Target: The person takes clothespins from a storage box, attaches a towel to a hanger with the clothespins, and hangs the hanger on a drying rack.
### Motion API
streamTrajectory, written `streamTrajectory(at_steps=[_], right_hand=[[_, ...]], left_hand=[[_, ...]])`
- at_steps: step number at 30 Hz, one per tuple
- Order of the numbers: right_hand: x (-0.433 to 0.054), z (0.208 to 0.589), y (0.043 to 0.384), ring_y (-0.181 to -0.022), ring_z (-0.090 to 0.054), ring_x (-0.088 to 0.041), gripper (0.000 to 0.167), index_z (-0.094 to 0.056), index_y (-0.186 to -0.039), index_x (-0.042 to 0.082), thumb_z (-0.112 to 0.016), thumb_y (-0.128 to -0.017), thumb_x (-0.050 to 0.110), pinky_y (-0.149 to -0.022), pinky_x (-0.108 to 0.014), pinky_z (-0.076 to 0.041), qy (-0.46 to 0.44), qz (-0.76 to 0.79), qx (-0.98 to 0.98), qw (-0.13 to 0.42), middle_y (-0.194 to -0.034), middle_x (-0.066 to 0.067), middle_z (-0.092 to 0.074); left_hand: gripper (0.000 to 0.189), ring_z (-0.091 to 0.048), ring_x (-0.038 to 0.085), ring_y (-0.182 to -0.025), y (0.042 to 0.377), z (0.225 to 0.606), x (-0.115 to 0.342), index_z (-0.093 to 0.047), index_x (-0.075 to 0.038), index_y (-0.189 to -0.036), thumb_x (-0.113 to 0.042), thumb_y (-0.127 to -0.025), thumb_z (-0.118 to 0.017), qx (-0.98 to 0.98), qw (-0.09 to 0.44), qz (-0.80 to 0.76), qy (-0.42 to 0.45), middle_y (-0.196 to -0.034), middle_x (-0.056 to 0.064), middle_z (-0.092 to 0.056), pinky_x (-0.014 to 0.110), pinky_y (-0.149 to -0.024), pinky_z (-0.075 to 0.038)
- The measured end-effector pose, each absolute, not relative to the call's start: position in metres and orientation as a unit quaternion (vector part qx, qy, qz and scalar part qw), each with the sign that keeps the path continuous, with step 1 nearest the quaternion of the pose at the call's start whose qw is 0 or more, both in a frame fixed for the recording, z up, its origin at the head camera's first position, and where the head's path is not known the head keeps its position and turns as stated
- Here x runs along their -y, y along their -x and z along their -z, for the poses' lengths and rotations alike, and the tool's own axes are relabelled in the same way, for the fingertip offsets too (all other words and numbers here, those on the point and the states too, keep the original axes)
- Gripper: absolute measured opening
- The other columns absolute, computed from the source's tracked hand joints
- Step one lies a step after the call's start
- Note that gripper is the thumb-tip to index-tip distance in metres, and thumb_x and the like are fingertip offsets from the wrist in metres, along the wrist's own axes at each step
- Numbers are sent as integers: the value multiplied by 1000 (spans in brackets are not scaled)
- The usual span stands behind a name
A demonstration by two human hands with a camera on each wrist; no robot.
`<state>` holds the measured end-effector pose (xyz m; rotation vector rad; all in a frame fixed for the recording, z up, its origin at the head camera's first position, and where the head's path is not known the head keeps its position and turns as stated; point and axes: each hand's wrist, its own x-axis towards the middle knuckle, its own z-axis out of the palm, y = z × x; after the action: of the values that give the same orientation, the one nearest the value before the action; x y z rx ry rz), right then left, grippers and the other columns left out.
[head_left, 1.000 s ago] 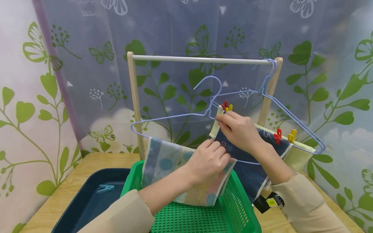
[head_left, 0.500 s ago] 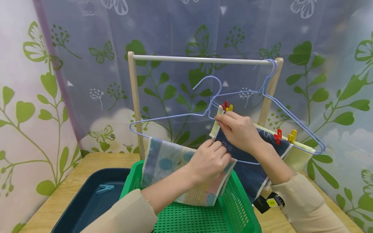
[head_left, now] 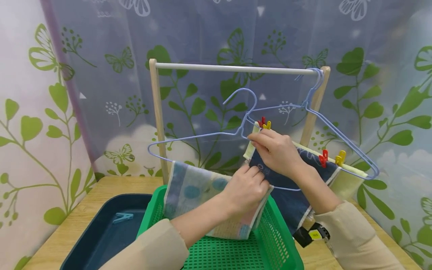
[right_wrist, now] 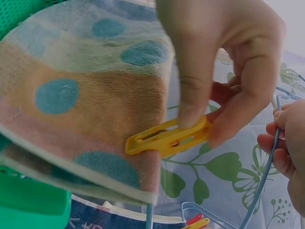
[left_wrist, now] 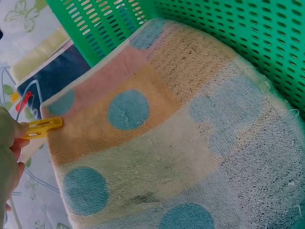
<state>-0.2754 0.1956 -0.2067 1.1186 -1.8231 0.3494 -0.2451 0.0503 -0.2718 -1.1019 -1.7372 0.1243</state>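
In the head view, a towel (head_left: 194, 193) with blue dots hangs folded over the bottom bar of a blue wire clothes hanger (head_left: 216, 133). My left hand (head_left: 245, 189) is at the towel's upper right corner. The right wrist view has that hand's thumb and fingers pinching a yellow clothespin (right_wrist: 169, 137), whose tip sits over the towel's folded edge; the head view hides this clothespin behind the hand. Just below the hanger's hook, my right hand (head_left: 278, 153) grips the wire. The hanger's hook is off the rail.
A green basket (head_left: 285, 243) stands beneath the towel. To its left is a dark blue tray (head_left: 98, 240) holding a light blue clothespin (head_left: 123, 217). Behind, a white rail (head_left: 233, 68) bears hangers with a navy cloth (head_left: 287, 202) and a pale yellow cloth (head_left: 347, 187), pinned by red and yellow clothespins.
The held hanger's left end has shifted slightly left, and my left hand sits a little lower. Both hands keep their holds; the head view has shifted slightly.
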Motion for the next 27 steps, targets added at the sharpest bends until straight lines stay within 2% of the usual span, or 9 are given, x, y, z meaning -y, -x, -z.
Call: streamTrajectory(at_steps=[6, 13, 18, 27], right_hand=[[-197, 207, 276, -52, -49, -16, 18, -69, -92, -3, -68, -75, -8, -44, -25, -41, -456, -143, 744, 467, -79, -11, -61], [-198, 205, 277, -53, -50, -16, 19, -69, -93, -2, -68, -76, -8, -44, -25, -40, -462, -144, 741, 466, -80, -11, -62], [-198, 205, 277, -54, -51, -17, 19, -69, -93, -2, -68, -75, -9, -45, -25, -41, -464, -147, 740, 465, -80, -11, -62], [-199, 208, 278, -55, -52, -17, 19, -69, -92, -2, -70, -74, -8, -45, -26, -42, -458, -145, 737, 475, -79, -11, -62]], left_hand=[[31, -53, 14, -69, 244, 274, -50, -64, -20, -67, -29, -93, -50, 716, 537, -79, 440, -71, -5, -61, 27, -63, -37], [23, -50, 13, -64, 244, 275, -47, -67, -19, -72, -32, -89, -58, 704, 562, -87, 425, -70, -6, -60, 26, -61, -36], [22, -50, 13, -64, 244, 274, -48, -68, -18, -75, -30, -89, -56, 699, 568, -87, 425, -71, -5, -60, 28, -61, -36], [20, -50, 14, -67, 239, 271, -45, -69, -20, -84, -25, -92, -51, 725, 532, -91, 427, -78, -4, -60, 28, -62, -35]])
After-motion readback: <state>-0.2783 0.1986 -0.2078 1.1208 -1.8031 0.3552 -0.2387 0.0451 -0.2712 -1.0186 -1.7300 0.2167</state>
